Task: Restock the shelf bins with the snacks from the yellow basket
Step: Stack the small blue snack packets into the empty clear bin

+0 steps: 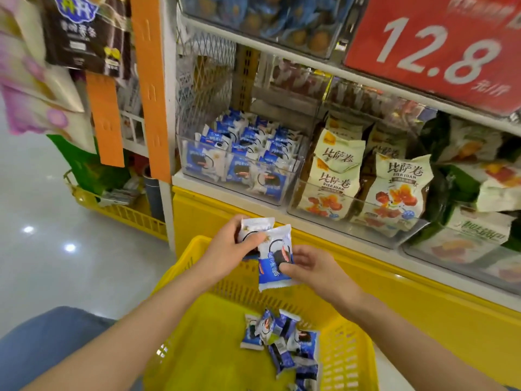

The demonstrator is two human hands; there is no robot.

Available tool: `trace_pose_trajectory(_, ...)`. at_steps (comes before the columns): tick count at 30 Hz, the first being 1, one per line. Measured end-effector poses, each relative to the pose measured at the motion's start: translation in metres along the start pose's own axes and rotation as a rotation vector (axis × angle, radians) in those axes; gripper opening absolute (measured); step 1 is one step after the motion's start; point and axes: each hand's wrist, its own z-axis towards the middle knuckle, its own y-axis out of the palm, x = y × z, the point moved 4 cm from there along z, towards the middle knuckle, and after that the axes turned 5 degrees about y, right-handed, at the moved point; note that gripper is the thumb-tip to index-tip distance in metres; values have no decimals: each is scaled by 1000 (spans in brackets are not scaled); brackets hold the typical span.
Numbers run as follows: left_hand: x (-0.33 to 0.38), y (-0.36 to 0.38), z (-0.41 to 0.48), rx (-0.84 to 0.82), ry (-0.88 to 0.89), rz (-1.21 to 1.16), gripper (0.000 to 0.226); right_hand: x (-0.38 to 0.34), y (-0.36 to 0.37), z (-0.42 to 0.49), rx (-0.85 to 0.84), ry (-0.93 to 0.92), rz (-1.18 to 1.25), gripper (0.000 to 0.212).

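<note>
A shop: a red price sign (439, 49) reading 12.8 hangs over shelving (282, 190) lined with clear bins (242, 170) of packaged snacks (335, 176).

Bright, even indoor light from overhead — two lamps mirror as white spots on the glossy floor (48, 210) at lower left. Shadows are soft and faint. The red price sign (431, 43) at upper right and hanging packets (33, 80) at upper left are blurred; the shelf edge (282, 50) bows toward the borders. At centre the left hand (228, 246), right hand (313, 266) and their snack packets (275, 249) are sharp.
</note>
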Motion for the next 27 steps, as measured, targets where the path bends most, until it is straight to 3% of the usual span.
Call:
trace_pose_trajectory(5, 20, -33, 24, 126, 115, 71, 7, -66, -13, 14, 167, -180, -162, 24)
trace_pose_trajectory(10, 35, -69, 51, 290, 111, -56, 23, -147, -28, 52, 428, -420, -315, 26)
trace_pose_trajectory(13, 43, -85, 62, 364, 119, -32, 23, -183, -29, 96, 527, -471, -426, 30)
trace_pose_trajectory(17, 46, -107, 71, 377, 150, -1, 13, -206, -28, 167, 561, -405, -527, 31)
trace_pose_trajectory(20, 46, -121, 76, 344, 170, -63, 16, -213, -33, 223, 529, -209, -545, 26)
trace_pose_trajectory(22, 42, -130, 80, 333, 163, -62, 14, -213, -35, 258, 491, -73, -403, 35)
trace_pose_trajectory(25, 35, -143, 86, 331, 148, -64, 18, -206, -27, 301, 352, 18, 83, 46)
trace_pose_trajectory(27, 30, -151, 90, 334, 150, -67, 20, -203, -27, 323, 367, 6, 57, 45)
